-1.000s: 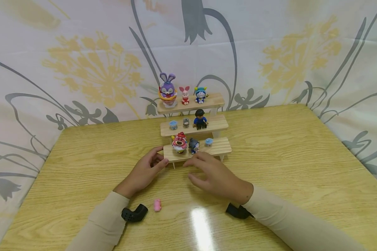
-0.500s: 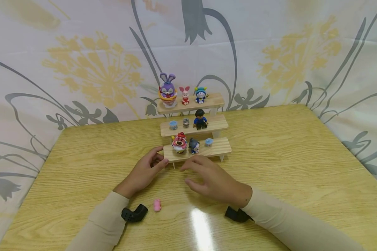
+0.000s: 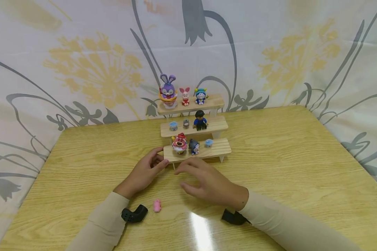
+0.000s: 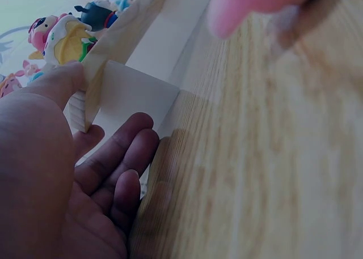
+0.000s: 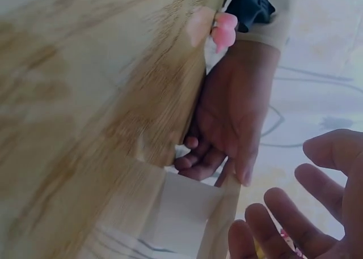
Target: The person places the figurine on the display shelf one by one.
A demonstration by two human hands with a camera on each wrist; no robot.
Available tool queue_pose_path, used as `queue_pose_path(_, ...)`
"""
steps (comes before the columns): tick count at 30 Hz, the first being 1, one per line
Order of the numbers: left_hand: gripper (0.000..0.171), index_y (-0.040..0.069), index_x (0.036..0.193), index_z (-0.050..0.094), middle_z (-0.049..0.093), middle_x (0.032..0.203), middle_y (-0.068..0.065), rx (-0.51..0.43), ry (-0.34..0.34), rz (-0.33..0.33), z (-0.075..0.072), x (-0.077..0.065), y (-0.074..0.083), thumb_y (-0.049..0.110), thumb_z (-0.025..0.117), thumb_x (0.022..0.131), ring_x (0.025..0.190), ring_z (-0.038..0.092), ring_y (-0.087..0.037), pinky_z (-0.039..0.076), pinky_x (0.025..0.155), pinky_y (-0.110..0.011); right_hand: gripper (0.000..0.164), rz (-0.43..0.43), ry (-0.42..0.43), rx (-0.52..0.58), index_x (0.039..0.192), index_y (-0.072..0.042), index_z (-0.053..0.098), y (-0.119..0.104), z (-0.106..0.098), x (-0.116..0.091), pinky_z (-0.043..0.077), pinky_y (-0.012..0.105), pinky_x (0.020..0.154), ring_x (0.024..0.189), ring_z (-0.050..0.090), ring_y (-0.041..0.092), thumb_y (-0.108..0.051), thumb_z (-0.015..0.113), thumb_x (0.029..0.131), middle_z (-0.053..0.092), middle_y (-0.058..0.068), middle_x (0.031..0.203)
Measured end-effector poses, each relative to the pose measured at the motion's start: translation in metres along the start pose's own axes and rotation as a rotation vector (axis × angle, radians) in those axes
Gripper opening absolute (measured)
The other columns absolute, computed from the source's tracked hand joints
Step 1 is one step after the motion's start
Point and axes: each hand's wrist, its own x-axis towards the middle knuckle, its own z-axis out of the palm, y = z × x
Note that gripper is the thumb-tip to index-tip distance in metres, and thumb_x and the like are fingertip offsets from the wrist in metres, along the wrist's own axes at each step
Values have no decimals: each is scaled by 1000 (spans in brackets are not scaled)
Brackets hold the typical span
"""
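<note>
A three-tier wooden display stand [image 3: 218, 148] with white supports holds several toy figures. My left hand [image 3: 147, 169] pinches the left end of its lowest board; in the left wrist view the thumb lies on the board edge and the other fingers curl below beside the white support [image 4: 136, 89]. My right hand [image 3: 208, 183] hovers before the lowest board, fingers loosely bent, holding nothing. On that board are a red bear figure [image 3: 179, 143], a dark-haired figure [image 3: 193, 146] and a small blue figure [image 3: 208, 143]. A small pink figure [image 3: 157, 205] lies on the table near my left wrist.
The middle board carries a blue figure [image 3: 173, 126], a grey one [image 3: 186, 123] and a black-capped doll [image 3: 200, 120]. On top sit a purple rabbit [image 3: 168, 91], a pink piglet [image 3: 185, 97] and a blue horned figure [image 3: 200, 96]. A flowered cloth [image 3: 264, 52] hangs behind the table.
My right hand has drawn back from the lowest board, moving slightly left and toward me. The left hand and the figures have stayed in place.
</note>
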Motion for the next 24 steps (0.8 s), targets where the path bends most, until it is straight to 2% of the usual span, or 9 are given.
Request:
queue_pose_path(7, 64, 12, 154, 34, 65, 119, -9, 1, 2, 3, 0, -1, 0, 44, 53, 103, 98, 61, -17, 47, 87, -33, 28, -32, -11, 10, 122, -15, 66, -3, 6, 4, 49, 34, 101, 122, 56, 15, -20, 71, 95, 60, 1, 125)
queue_pose_path(13, 64, 11, 155, 34, 65, 120, -9, 7, -2, 13, 0, 0, 0, 44, 53, 103, 99, 61, -17, 47, 88, -34, 27, -74, -78, -3, 121, -16, 67, -10, 14, 6, 49, 30, 98, 116, 56, 12, -21, 71, 95, 62, -2, 122)
queue_pose_path(19, 65, 10, 155, 33, 65, 120, -9, 9, -6, 14, -1, -1, 0, 43, 54, 103, 98, 61, -17, 47, 87, -34, 26, -108, -157, -14, 122, -15, 67, -18, 22, 8, 46, 30, 103, 119, 56, 13, -23, 68, 97, 63, -2, 123)
queue_pose_path(24, 64, 10, 155, 33, 65, 120, -9, 7, -6, 11, -1, -1, 1, 43, 53, 103, 99, 61, -17, 47, 88, -36, 27, -104, -212, -23, 123, -15, 68, -25, 28, 12, 45, 27, 104, 119, 57, 12, -24, 68, 97, 64, -2, 123)
